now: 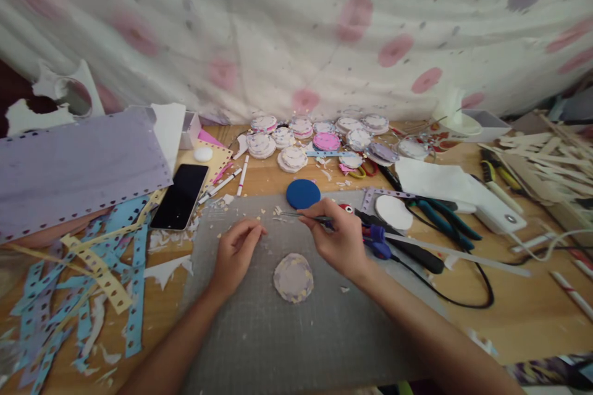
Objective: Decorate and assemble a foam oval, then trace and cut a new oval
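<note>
My right hand [340, 237] is closed around thin metal tweezers [291, 215]. Their tips point left, over small pale scraps [278, 211] on the grey cutting mat [250, 339]. My left hand [237, 254] hovers at the mat's left side with thumb and fingers pinched together; whatever is between them, if anything, is too small to make out. Between and below the hands lies a round paper disc [293, 278], pale lilac with small yellowish pieces around its rim. Just beyond the tweezers sits a blue round lid-like disc [302, 194].
Several layered paper discs [293, 158] cluster at the back. To the left are a phone [180, 196], punched paper strips [136, 284] and lilac sheets [83, 166]. On the right lie a glue gun [380, 241] with its cord, pliers [445, 219] and wooden sticks [537, 154].
</note>
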Available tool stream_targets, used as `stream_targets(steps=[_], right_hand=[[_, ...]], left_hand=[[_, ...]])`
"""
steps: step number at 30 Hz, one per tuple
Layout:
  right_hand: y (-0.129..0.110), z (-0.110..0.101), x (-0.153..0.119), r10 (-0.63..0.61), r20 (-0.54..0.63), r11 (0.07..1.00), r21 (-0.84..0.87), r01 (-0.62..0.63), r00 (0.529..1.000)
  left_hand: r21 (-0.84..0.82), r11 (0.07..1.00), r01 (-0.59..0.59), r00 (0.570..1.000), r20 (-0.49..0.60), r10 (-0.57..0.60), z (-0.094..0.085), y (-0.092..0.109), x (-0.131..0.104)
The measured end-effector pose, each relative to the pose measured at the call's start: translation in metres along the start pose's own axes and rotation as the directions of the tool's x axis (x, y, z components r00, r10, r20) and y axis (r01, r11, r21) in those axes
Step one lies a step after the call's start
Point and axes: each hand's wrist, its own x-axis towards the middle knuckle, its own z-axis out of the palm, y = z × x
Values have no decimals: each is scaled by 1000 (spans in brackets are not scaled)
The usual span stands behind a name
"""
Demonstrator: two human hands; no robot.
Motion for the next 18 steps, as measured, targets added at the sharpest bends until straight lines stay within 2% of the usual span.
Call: stream_targets(steps=[3,7,12,18], right_hand=[[-10,-8,-9,34,-40,992,126,-29,999],[-18,-11,-20,65,-37,970,235,-54,997],[-16,-10,-31,146,-31,944,304,-130,989],[-10,-11,-38,247,-39,886,414,-209,968]], left_hand=[[-25,1000,0,999,36,1,2,2,0],[-102,994,-38,993,110,49,2,3,-2],[-146,987,-65,981,172,90,3,-1,-7],[-136,989,-64,977,194,89,4,-1,-6]])
